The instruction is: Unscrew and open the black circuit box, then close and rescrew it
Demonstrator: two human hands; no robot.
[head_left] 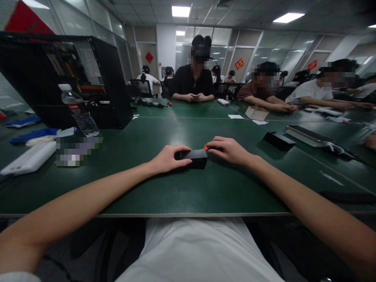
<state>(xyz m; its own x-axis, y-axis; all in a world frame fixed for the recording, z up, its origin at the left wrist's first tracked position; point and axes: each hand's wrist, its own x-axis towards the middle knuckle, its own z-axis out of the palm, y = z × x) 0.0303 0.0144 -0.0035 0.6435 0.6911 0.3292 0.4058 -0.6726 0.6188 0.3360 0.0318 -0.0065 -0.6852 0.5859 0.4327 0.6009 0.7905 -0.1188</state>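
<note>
Green table (182,196); red bottle label (74,107) illegible. Left hand (168,159) grasps black box (199,157), right hand (230,150) pinches orange-tipped object (206,148).

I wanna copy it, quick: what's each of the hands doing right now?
Left hand: holding the black box between thumb and fingers.
Right hand: holding a small orange-tipped thing.

Office workroom, glass partitions (270,45), ceiling light panels (181,11), shared green table (176,196)
</note>
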